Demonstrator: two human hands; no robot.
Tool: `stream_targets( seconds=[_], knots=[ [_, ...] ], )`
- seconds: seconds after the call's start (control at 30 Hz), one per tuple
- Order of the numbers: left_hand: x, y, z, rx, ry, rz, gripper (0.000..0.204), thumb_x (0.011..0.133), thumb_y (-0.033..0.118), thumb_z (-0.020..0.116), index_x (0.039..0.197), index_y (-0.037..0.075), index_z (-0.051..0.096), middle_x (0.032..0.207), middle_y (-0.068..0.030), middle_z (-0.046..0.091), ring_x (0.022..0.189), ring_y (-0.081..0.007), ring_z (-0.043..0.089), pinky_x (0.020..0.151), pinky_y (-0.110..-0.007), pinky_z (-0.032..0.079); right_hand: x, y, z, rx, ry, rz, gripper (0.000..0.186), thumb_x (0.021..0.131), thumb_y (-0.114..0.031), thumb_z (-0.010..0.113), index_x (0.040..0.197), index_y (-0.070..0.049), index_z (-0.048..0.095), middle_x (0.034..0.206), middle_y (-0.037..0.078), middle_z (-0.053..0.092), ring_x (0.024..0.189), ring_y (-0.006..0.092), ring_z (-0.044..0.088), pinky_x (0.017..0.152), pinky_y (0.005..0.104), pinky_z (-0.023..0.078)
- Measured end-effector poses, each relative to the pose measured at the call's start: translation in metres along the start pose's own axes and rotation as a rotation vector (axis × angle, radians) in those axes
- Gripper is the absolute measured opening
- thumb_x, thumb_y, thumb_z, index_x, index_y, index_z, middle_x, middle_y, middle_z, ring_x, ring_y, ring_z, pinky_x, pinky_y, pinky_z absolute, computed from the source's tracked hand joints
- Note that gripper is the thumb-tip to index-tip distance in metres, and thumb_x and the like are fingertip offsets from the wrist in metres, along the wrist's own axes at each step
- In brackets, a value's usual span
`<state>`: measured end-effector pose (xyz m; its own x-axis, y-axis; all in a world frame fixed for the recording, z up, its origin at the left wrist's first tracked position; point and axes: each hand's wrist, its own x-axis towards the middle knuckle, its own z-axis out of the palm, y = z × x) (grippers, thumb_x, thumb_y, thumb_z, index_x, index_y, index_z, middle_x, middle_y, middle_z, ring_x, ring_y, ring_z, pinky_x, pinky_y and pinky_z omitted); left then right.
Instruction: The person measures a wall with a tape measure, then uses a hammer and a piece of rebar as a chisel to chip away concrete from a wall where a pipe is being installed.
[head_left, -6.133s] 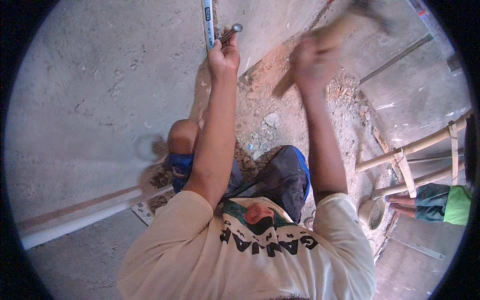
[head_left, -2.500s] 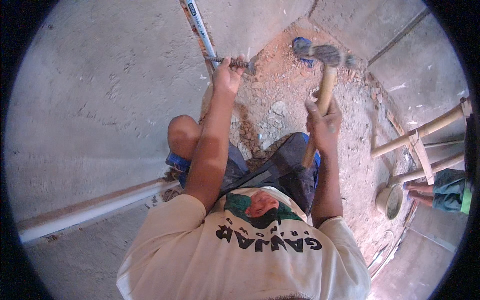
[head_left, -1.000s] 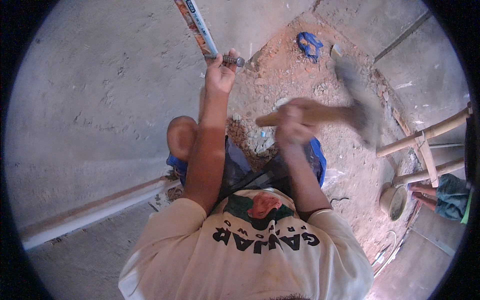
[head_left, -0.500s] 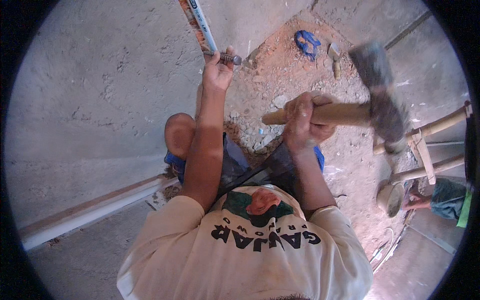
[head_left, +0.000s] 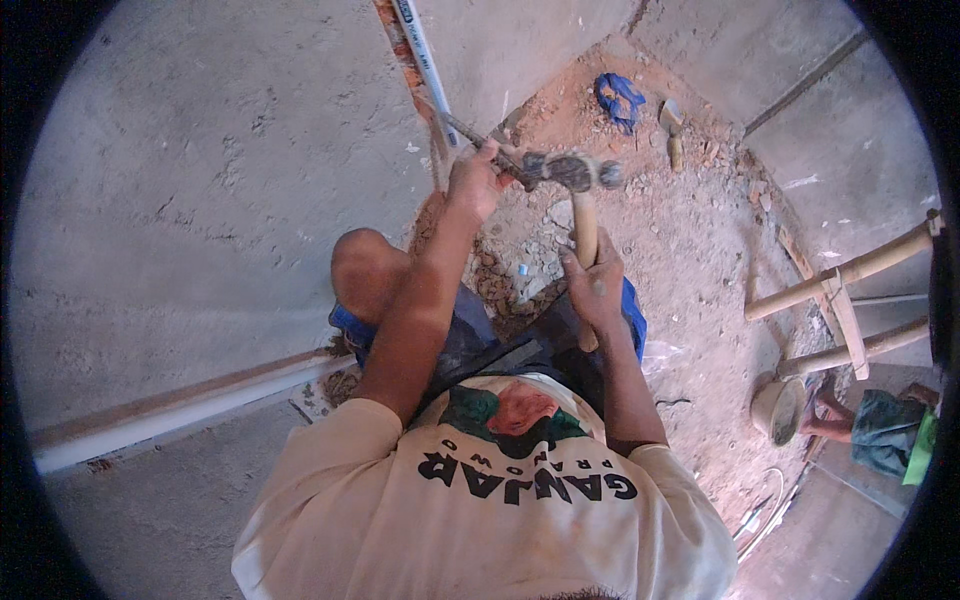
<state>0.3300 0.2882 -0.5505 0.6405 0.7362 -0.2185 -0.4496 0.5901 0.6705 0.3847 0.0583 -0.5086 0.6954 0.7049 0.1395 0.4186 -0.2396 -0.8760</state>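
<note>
My left hand is wrapped round a steel chisel. The chisel's far end is at the wall, beside a white pipe set in a rough groove that exposes reddish brick. In my right hand is the wooden handle of a hammer. The hammer's heavy metal head is at the chisel's near end and looks to be touching it. Both hands are closed, and part of the chisel is hidden by my left fingers.
Rubble lies between my knees. Near the corner are a blue crumpled bundle and a trowel. To the right stand a wooden ladder-like frame, a bucket and another person. A white pipe runs along the lower left.
The hammer has swung left from the right side onto the chisel's end, its handle turning upright. My left hand and the chisel have shifted nearer and to the right.
</note>
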Motion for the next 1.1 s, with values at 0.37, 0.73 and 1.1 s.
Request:
stream_targets(
  seconds=[0.37,0.73,1.1],
  knots=[
    [0.027,0.003,0.002,-0.213,-0.170,-0.028,0.012,0.092,0.014,0.055,0.097,0.003,0.054,0.089,-0.0137,0.062,0.088,-0.0306,0.062,0.087,-0.049,0.051,0.000,0.015,-0.021,0.084,0.128,0.027,0.023,0.081,-0.009,0.063,0.101,-0.004,0.055,0.071,0.000,0.053,0.060,0.0083,0.050,0.054,0.0251,0.042],
    [0.038,0.028,-0.016,-0.254,-0.093,-0.010,0.012,0.095,0.012,0.050,0.096,0.000,0.051,0.087,-0.0143,0.059,0.085,-0.0305,0.062,0.086,-0.048,0.054,0.004,0.000,-0.018,0.158,0.139,0.064,0.028,0.078,-0.010,0.064,0.103,0.000,0.056,0.087,0.011,0.061,0.079,0.0201,0.058,0.074,0.0340,0.047],
    [0.048,0.024,-0.008,-0.313,-0.008,0.032,0.009,0.094,0.009,0.051,0.100,0.002,0.048,0.092,-0.0161,0.059,0.090,-0.0319,0.062,0.091,-0.051,0.051,0.019,-0.017,-0.052,0.201,0.386,-0.050,0.027,0.083,-0.010,0.066,0.105,-0.002,0.054,0.072,0.003,0.055,0.056,0.0089,0.052,0.050,0.0241,0.043]
  ],
)
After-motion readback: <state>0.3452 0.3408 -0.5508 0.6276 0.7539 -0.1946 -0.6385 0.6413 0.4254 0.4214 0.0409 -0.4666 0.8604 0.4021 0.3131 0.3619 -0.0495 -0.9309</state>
